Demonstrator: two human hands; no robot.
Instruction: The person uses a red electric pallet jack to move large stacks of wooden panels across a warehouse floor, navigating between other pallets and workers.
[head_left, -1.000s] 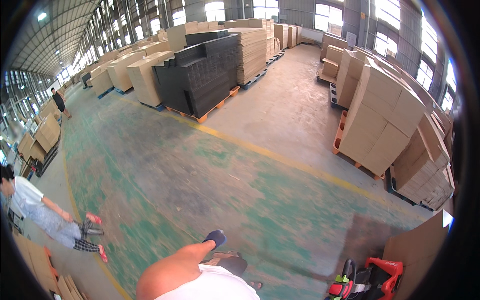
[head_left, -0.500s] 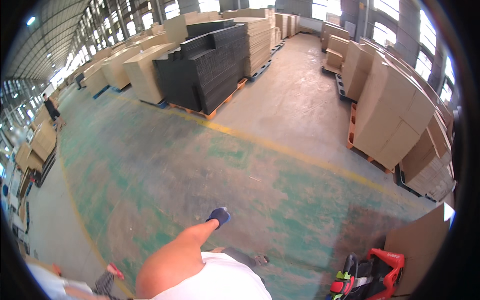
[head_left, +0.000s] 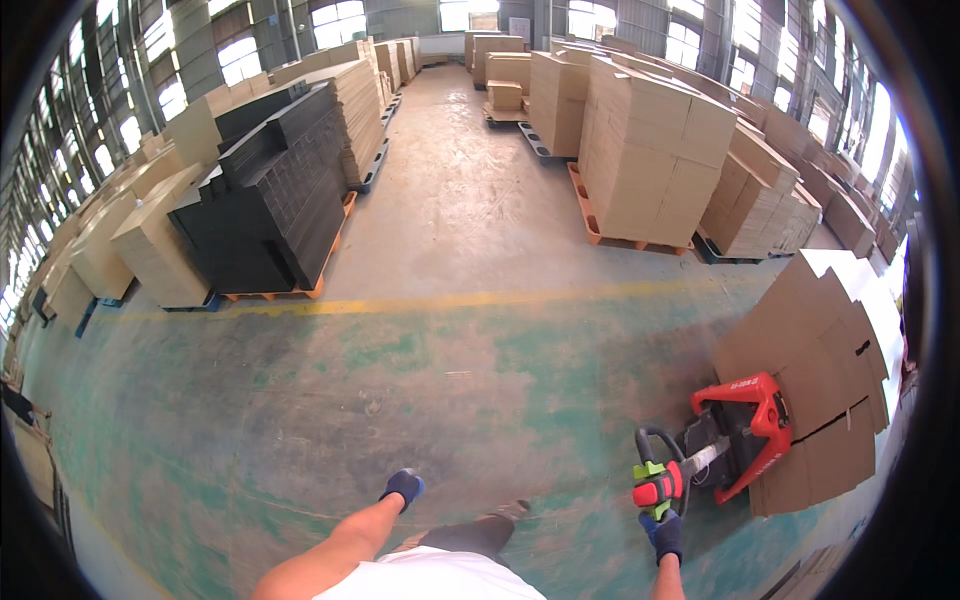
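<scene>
My right hand (head_left: pixel 664 536), in a dark blue work glove, is closed on the black looped handle of an electric pallet truck (head_left: pixel 774 440). Its control head is red with green parts, and a red frame stands behind it. A stack of flat brown cardboard (head_left: pixel 800 340) rises just beyond that frame. Over the green floor hangs my left hand (head_left: pixel 404 488), gloved in blue too, in front of my body and apart from any object. Its fingers are too small and hidden to make out.
Beyond a yellow floor line (head_left: pixel 400 303), a black sheet stack (head_left: pixel 265 205) on an orange pallet stands left of a concrete aisle (head_left: pixel 450 150). Tall cardboard stacks (head_left: pixel 650 150) on pallets line its right side. A person (head_left: pixel 20 405) is at the far left edge.
The view has swung to the right, so the pallet truck and cardboard sit farther into the picture. My right hand has come into view on the handle. My left hand still hangs free.
</scene>
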